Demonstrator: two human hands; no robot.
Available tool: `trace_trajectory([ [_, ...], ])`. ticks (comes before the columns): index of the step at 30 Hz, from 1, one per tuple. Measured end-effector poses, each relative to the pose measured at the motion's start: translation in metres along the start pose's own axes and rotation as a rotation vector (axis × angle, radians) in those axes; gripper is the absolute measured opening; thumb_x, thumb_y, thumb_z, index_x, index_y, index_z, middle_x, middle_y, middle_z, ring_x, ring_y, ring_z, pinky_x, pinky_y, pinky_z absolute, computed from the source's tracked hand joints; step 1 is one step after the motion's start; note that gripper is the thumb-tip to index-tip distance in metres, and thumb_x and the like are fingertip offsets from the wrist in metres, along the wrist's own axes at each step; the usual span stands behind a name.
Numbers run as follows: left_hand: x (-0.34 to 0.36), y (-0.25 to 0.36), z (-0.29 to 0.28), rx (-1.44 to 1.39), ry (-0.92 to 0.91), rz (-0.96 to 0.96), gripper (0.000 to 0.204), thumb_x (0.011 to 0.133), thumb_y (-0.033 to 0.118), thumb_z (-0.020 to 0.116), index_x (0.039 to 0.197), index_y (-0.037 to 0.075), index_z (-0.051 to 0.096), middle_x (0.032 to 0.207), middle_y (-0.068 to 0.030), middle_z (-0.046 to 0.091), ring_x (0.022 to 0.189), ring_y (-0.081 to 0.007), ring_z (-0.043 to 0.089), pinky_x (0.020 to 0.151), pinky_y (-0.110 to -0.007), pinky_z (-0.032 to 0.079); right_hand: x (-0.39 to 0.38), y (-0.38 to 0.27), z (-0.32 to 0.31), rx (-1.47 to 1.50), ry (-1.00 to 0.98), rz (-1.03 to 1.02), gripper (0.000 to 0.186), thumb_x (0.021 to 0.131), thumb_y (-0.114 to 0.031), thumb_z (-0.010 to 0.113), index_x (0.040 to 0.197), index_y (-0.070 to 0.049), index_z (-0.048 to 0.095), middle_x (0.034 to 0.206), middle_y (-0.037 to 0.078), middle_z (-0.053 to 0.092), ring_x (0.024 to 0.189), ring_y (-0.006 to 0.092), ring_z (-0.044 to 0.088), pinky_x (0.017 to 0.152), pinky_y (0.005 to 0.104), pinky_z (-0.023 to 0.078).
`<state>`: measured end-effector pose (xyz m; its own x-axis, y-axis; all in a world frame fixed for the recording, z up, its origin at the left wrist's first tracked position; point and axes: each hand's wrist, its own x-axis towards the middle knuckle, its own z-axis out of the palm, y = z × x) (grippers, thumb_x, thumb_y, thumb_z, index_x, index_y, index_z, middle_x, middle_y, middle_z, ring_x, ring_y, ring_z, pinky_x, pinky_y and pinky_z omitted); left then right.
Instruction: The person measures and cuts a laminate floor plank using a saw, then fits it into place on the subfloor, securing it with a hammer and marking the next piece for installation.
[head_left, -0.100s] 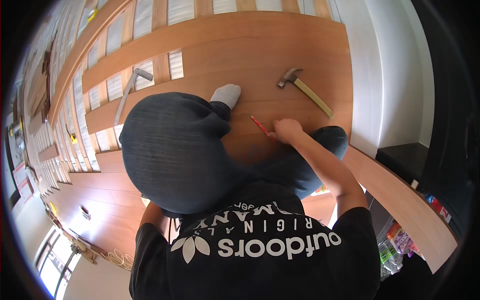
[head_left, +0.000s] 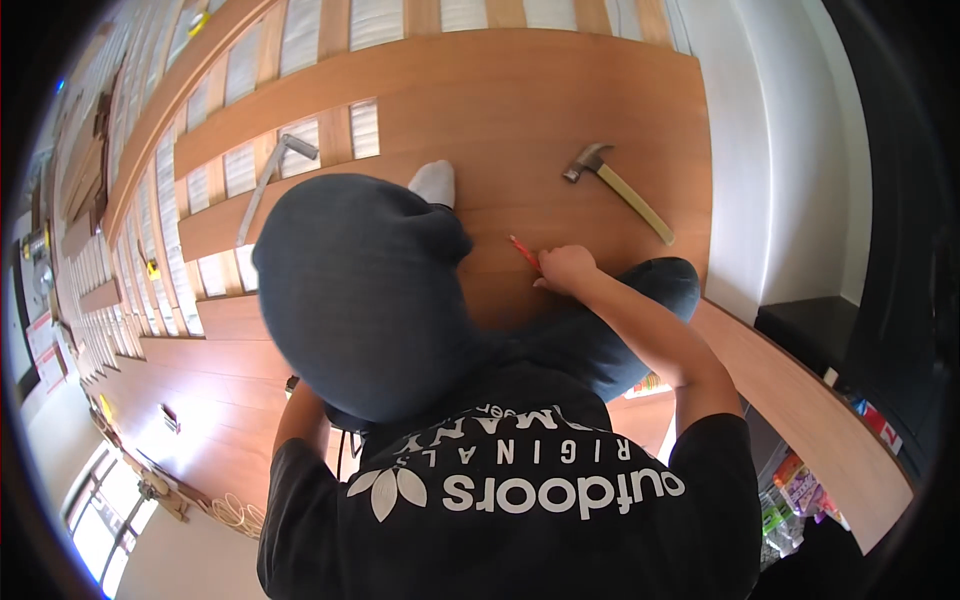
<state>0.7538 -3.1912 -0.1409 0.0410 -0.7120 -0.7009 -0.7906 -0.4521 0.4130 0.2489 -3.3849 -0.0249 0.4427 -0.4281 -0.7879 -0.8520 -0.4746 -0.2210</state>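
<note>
My right hand [head_left: 566,268] is closed round the back part of a red pencil [head_left: 525,253], low over the wooden floorboards [head_left: 490,110] in front of my folded right leg. The pencil's tip points away and to the left. Beyond that hand, to its right, a claw hammer [head_left: 622,192] with a yellowish handle lies on the boards. My left forearm [head_left: 306,415] goes behind my raised left knee, which hides the left hand. A small dark end of something [head_left: 291,383] shows beside that forearm; its kind I cannot make out.
A grey angled metal bar [head_left: 268,185] lies across the batten gaps left of my knee. Open battens [head_left: 335,45] over silvery sheeting run at the far side and left. A white wall [head_left: 735,150] bounds the right, with a loose long board [head_left: 800,410] nearer me.
My right hand has closed farther along the pencil, so less of it shows. My socked foot has shifted left and turned. The whole view has moved slightly.
</note>
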Motion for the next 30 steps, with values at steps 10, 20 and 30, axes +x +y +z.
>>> trace_trajectory([
  [10, 0.082, 0.01, -0.19, 0.051, 0.652, -0.111, 0.023, 0.097, 0.023, 0.063, 0.112, 0.007, 0.07, 0.107, -0.022, 0.074, 0.103, -0.0411, 0.071, 0.09, -0.049, 0.057, 0.023, -0.001, 0.015, 0.453, 0.231, -0.062, 0.039, 0.096, -0.035, 0.06, 0.121, -0.007, 0.07, 0.109, 0.023, 0.075, 0.103, 0.0428, 0.072, 0.087, 0.0459, 0.057],
  [20, 0.237, 0.059, -0.271, -0.175, 0.638, -0.515, 0.077, 0.092, 0.045, 0.064, 0.143, -0.003, 0.033, 0.139, -0.0371, 0.057, 0.131, -0.0479, 0.058, 0.111, -0.054, 0.045, 0.043, -0.018, -0.057, 0.873, 0.467, 0.166, 0.02, 0.097, -0.021, 0.064, 0.109, -0.004, 0.064, 0.091, 0.021, 0.071, 0.086, 0.0382, 0.072, 0.076, 0.0421, 0.055],
  [30, 0.117, 0.096, -0.419, -0.211, 0.609, -0.151, 0.047, 0.099, 0.02, 0.055, 0.141, -0.001, 0.056, 0.101, -0.0179, 0.072, 0.085, -0.0283, 0.072, 0.078, -0.042, 0.055, 0.089, -0.025, -0.152, 0.952, 0.535, 0.187, 0.02, 0.1, -0.019, 0.061, 0.113, -0.004, 0.061, 0.091, 0.021, 0.07, 0.085, 0.038, 0.071, 0.075, 0.0426, 0.054],
])
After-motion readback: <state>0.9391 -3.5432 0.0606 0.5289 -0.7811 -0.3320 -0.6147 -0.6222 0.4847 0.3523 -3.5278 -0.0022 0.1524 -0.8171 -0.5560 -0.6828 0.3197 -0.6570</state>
